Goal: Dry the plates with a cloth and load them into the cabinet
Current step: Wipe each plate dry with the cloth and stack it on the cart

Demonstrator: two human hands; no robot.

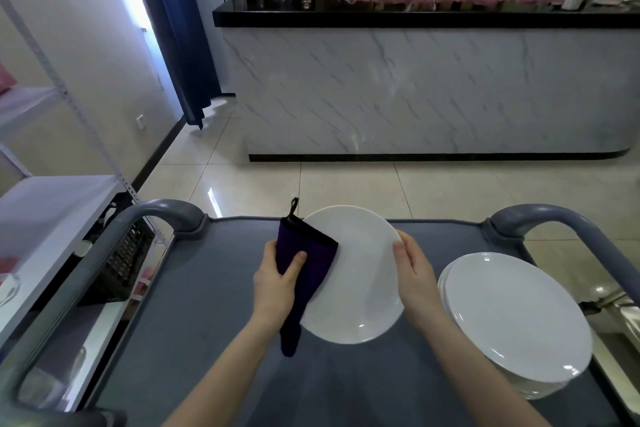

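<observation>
A white plate point(360, 274) is held up over the grey cart top point(207, 340). My left hand point(277, 284) grips a dark purple cloth point(308, 253) folded over the plate's left rim, thumb on top of the cloth. My right hand point(414, 274) holds the plate's right rim, thumb on the face and fingers behind it. A stack of white plates point(516, 322) sits on the cart at the right, apart from both hands.
The cart has grey handles at its far left point(166, 215) and far right point(554, 218) corners. A white shelf unit point(52, 218) stands at the left with a black crate point(117, 270) below. A marble-fronted bar counter point(415, 90) is across the tiled floor.
</observation>
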